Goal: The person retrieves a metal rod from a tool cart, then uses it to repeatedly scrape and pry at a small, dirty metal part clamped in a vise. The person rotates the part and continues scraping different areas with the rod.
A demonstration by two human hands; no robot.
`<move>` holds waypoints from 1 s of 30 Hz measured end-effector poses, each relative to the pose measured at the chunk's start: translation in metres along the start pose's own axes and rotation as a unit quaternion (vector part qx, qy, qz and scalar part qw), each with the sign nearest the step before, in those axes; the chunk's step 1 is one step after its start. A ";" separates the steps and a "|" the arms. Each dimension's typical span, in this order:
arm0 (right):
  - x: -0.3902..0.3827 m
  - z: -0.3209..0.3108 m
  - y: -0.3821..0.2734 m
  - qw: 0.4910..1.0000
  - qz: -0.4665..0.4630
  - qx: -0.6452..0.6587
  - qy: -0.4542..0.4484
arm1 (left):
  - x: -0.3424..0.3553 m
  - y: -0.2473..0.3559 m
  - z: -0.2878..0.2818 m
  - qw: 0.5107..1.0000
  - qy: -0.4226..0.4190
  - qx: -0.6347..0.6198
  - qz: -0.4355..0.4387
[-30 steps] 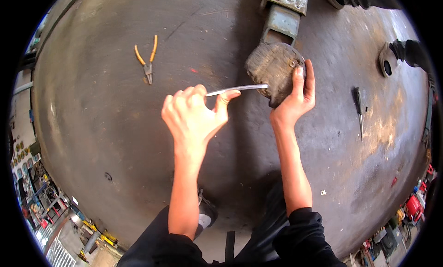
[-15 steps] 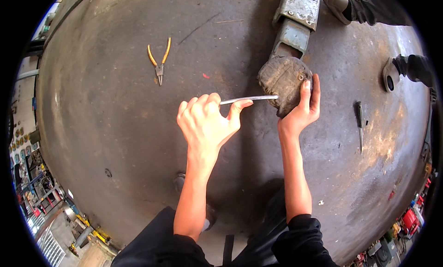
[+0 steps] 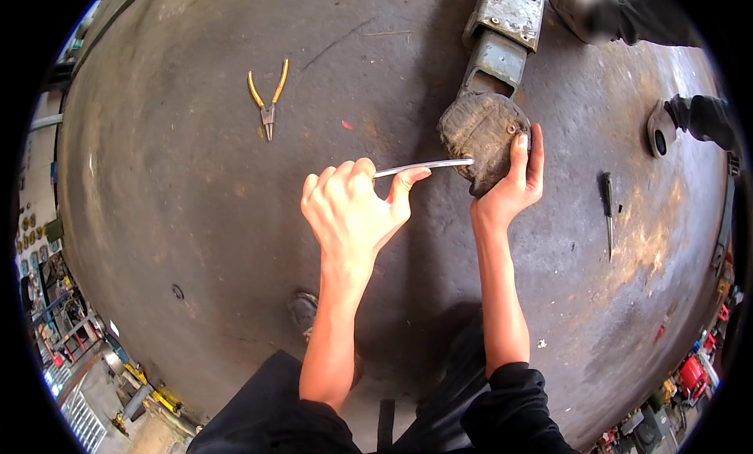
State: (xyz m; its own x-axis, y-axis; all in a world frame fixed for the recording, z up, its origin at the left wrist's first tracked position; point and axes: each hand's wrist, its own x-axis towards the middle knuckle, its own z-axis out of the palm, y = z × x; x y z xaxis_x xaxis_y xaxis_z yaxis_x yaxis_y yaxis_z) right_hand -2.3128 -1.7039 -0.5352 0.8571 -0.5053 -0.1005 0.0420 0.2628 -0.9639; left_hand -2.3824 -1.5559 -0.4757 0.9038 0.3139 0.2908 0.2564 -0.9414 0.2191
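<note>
A slim, slightly curved metal pry bar (image 3: 445,164) is in my left hand (image 3: 349,207), its fingers curled over it and the thumb stretched along it. Its far tip meets the left part of a round, dirty, worn pad (image 3: 480,136), near the lower rim. That pad sits at the near end of a grey steel lift arm (image 3: 496,59). My right hand (image 3: 514,176) grips the pad's right edge, thumb on top and fingers around the side. Whatever lies under the pad is hidden.
Yellow-handled pliers (image 3: 269,105) lie on the dark floor (image 3: 196,195) to the left. A dark-handled screwdriver (image 3: 609,215) lies at the right. Another person's shoes (image 3: 661,128) stand at the upper right. A small dark ring (image 3: 178,292) is at lower left.
My hands, the bar and the pad hold nearly the same places. The view has shifted slightly, and more of my left shoe shows.
</note>
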 end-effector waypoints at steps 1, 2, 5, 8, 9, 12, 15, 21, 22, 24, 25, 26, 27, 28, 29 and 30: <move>-0.001 0.001 -0.001 1.000 0.004 0.002 0.002 | 0.000 0.000 0.000 1.000 0.006 0.001 0.002; -0.002 0.003 -0.004 1.000 0.007 0.003 0.004 | -0.001 0.000 -0.001 1.000 0.003 0.002 -0.001; -0.002 0.003 -0.004 1.000 0.004 0.004 0.007 | -0.003 0.004 -0.003 1.000 -0.002 0.006 -0.006; -0.002 0.003 -0.005 1.000 0.006 0.012 0.007 | -0.004 0.004 -0.002 1.000 0.006 0.011 -0.008; -0.002 0.003 -0.005 1.000 0.008 0.016 0.007 | -0.004 0.005 -0.001 1.000 0.010 0.006 -0.011; 0.000 0.000 -0.002 1.000 -0.009 -0.026 0.000 | -0.009 0.005 -0.002 1.000 0.008 0.003 -0.019; -0.001 0.004 -0.007 1.000 0.002 0.005 0.007 | -0.007 0.006 -0.001 1.000 0.008 0.005 -0.022; 0.003 0.000 -0.002 1.000 -0.004 0.010 -0.002 | -0.009 0.010 -0.001 0.999 0.013 0.013 -0.033; 0.003 -0.001 -0.001 1.000 -0.009 0.004 -0.003 | -0.011 0.012 -0.001 0.999 0.012 0.014 -0.036; 0.004 -0.003 0.001 1.000 -0.018 -0.008 -0.006 | -0.014 0.015 -0.003 0.999 0.006 0.016 -0.045; 0.004 -0.003 0.001 1.000 -0.015 -0.012 -0.005 | -0.013 0.016 -0.003 0.999 0.006 0.018 -0.049; 0.003 -0.003 0.001 1.000 -0.013 -0.016 -0.005 | -0.012 0.016 -0.003 0.999 0.006 0.020 -0.048; 0.003 -0.002 0.001 1.000 -0.010 -0.020 -0.004 | -0.011 0.015 -0.003 0.999 0.007 0.022 -0.048; 0.002 -0.003 0.000 1.000 -0.010 -0.020 -0.002 | -0.011 0.015 -0.003 0.999 0.006 0.023 -0.047; 0.002 -0.002 -0.001 1.000 -0.011 -0.021 0.000 | -0.011 0.015 -0.003 0.999 0.006 0.025 -0.048; 0.002 -0.002 -0.002 1.000 -0.011 -0.021 0.001 | -0.011 0.016 -0.003 0.998 0.006 0.027 -0.048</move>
State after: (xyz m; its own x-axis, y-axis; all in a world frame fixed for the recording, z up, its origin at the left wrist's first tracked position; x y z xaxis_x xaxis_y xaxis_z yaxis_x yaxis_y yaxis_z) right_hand -2.3118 -1.7070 -0.5342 0.8547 -0.5131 -0.0791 0.0398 0.2166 -0.9754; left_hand -2.3895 -1.5737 -0.4728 0.8704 0.4040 0.2814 0.3599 -0.9121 0.1962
